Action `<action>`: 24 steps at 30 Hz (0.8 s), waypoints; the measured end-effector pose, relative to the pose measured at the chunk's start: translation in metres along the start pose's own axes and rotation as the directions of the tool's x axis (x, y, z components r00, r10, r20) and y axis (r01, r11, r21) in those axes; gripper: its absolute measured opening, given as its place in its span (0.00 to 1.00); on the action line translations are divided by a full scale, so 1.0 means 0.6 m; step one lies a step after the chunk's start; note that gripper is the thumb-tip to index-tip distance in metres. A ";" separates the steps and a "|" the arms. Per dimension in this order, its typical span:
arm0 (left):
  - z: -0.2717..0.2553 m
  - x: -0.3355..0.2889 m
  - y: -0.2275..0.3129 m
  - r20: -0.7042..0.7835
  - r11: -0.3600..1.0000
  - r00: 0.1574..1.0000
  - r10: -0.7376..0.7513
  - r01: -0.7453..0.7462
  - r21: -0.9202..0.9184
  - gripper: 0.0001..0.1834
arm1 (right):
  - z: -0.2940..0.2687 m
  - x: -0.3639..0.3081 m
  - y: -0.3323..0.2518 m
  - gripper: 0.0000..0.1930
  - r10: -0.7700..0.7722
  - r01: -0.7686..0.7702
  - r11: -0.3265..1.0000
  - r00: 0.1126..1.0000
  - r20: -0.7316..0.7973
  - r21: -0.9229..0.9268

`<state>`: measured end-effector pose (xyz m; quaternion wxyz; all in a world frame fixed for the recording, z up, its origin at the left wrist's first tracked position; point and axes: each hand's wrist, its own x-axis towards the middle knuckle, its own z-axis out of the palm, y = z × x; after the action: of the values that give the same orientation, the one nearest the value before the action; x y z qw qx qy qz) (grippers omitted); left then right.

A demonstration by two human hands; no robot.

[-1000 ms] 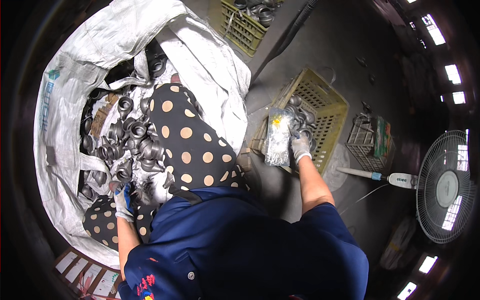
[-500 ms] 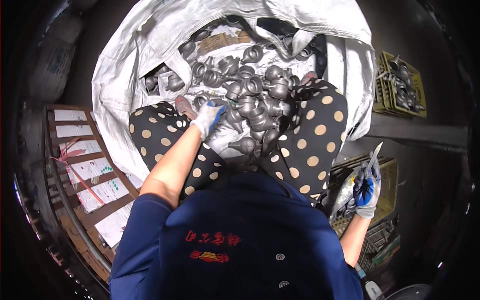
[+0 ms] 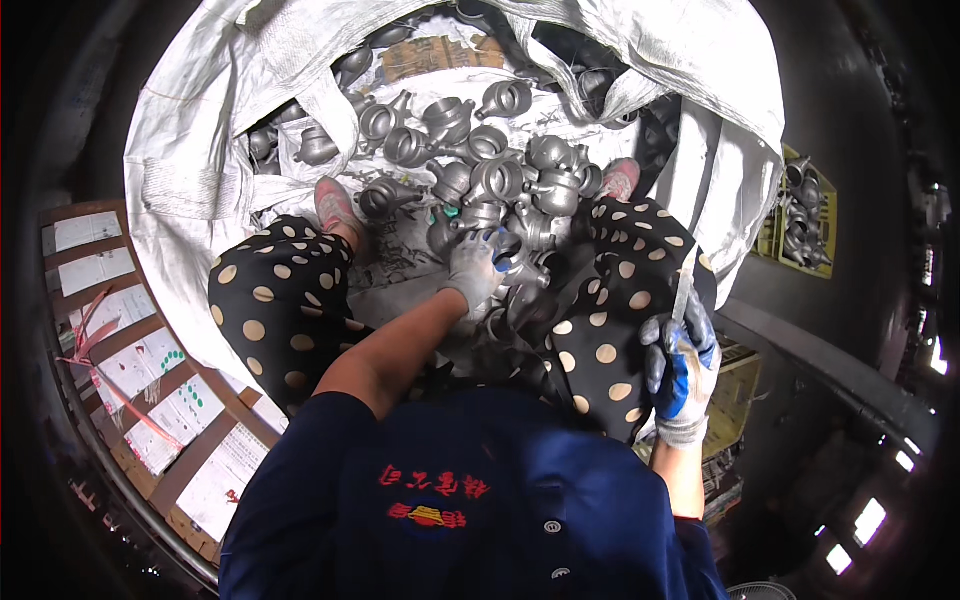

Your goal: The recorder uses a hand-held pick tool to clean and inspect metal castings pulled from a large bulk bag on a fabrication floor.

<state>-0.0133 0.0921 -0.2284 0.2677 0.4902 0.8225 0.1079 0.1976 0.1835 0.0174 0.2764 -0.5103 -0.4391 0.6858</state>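
Note:
My left hand point(image 3: 476, 270), in a white and blue glove, reaches into a pile of grey metal castings point(image 3: 497, 181), round hollow bodies with short necks. Its fingers close round one grey casting point(image 3: 509, 244) on the near side of the pile; the glove hides part of it. Over my right thigh, my right hand point(image 3: 686, 378), gloved the same way, is wrapped round a long, narrow, flat blade-like tool point(image 3: 686, 285). The tool's pale end points up and away from me, and its lower part is hidden in the fist.
A big white woven bag point(image 3: 190, 190) lies spread round my legs and feet, its straps looped over the castings. Torn cardboard point(image 3: 440, 57) lies at its far side. Yellow crates stand on the right, one holding castings point(image 3: 803, 215). A slatted rack point(image 3: 125, 250) stands left.
My left hand has moved right and nearer, from the pile's left edge onto a casting. My right hand has come up from beside the near crate to over my thigh, still holding the tool.

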 end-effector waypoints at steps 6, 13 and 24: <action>0.023 0.026 -0.012 0.361 0.999 0.932 0.039 -0.039 -0.006 0.24 | 0.015 0.002 -0.006 0.22 0.016 -0.023 0.994 0.998 -0.068 -0.107; -0.038 0.007 -0.044 0.188 -0.125 0.932 0.310 0.236 -0.964 0.11 | 0.003 0.010 -0.006 0.20 -0.011 0.019 0.994 0.997 0.074 -0.105; -0.335 -0.166 0.053 -0.421 0.657 0.584 0.694 -0.752 0.040 0.17 | 0.075 0.015 -0.005 0.29 -0.358 0.393 0.914 0.898 0.256 -0.101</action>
<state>-0.0621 0.0389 -0.0137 0.0604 0.7289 0.5768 0.3638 0.1521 0.1780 0.0200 0.3115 -0.3516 -0.6089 0.6392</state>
